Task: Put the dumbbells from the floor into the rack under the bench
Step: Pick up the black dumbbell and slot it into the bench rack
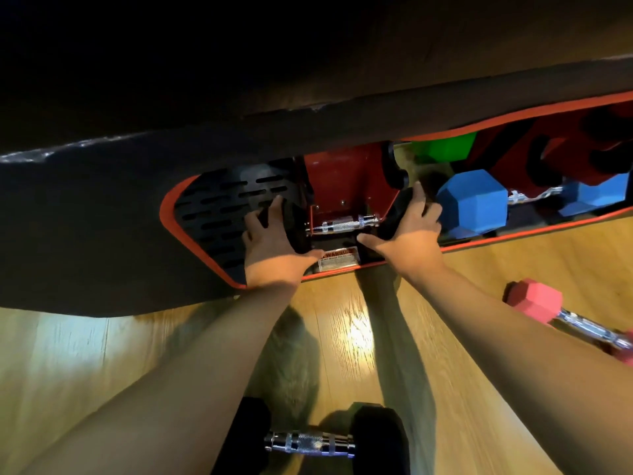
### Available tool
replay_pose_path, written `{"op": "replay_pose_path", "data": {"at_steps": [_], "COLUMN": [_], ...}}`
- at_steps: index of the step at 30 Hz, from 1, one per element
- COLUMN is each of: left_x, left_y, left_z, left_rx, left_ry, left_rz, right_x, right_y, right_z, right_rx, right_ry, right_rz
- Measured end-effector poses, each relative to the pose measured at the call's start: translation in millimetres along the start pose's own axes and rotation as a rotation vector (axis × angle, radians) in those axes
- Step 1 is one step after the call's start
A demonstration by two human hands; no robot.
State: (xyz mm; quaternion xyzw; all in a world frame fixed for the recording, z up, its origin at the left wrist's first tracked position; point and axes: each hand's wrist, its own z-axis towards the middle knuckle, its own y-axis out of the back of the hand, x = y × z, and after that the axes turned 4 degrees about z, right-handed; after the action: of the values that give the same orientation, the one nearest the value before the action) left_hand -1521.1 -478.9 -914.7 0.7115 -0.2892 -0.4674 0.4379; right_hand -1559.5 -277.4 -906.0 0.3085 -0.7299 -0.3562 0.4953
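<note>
Both hands hold one black dumbbell [342,223] inside the rack [346,180] under the bench: left hand [270,248] fingers curled on its left head, right hand [411,231] fingers curled on its right head. A blue dumbbell [474,204] sits just right; another black dumbbell [318,440] and a pink dumbbell [537,298] lie on the floor [342,320].

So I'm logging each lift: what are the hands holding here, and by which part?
A black dumbbell, by its two heads: the left hand wraps one, the right hand the other. Its chrome handle is bare between them.
</note>
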Motion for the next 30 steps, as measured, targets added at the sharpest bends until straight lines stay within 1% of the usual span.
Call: {"op": "replay_pose_path", "data": {"at_steps": [2, 6, 9, 11, 15, 17, 21, 24, 26, 30], "left_x": [1, 5, 5, 7, 4, 4, 7, 3, 4, 8], "left_y": [2, 6, 7, 8, 4, 6, 11, 6, 6, 10], "left_z": [4, 17, 18, 20, 9, 9, 22, 12, 10, 23], "left_rx": [0.007, 0.072, 0.056, 0.057, 0.035, 0.033, 0.091, 0.054, 0.043, 0.095], "left_ry": [-0.006, -0.001, -0.007, -0.030, 0.024, 0.009, -0.032, 0.017, -0.002, -0.038], "left_rz": [-0.004, 0.009, 0.012, 0.028, 0.037, 0.051, 0.041, 0.052, 0.057, 0.036], "right_x": [4, 11, 14, 12, 14, 16, 17, 16, 15, 16], "right_y": [0, 2, -1, -2, 5, 4, 5, 9, 9, 7], "right_z": [2, 7, 1, 2, 11, 9, 4, 8, 7, 1], "right_rx": [0.003, 0.030, -0.004, 0.010, 0.071, 0.060, 0.049, 0.089, 0.089, 0.060], "right_ry": [-0.012, -0.061, -0.084, -0.095, -0.059, -0.070, -0.081, -0.060, -0.051, -0.060], "right_rz": [-0.043, -0.038, -0.040, -0.046, -0.074, -0.083, -0.068, -0.072, -0.071, -0.077]}}
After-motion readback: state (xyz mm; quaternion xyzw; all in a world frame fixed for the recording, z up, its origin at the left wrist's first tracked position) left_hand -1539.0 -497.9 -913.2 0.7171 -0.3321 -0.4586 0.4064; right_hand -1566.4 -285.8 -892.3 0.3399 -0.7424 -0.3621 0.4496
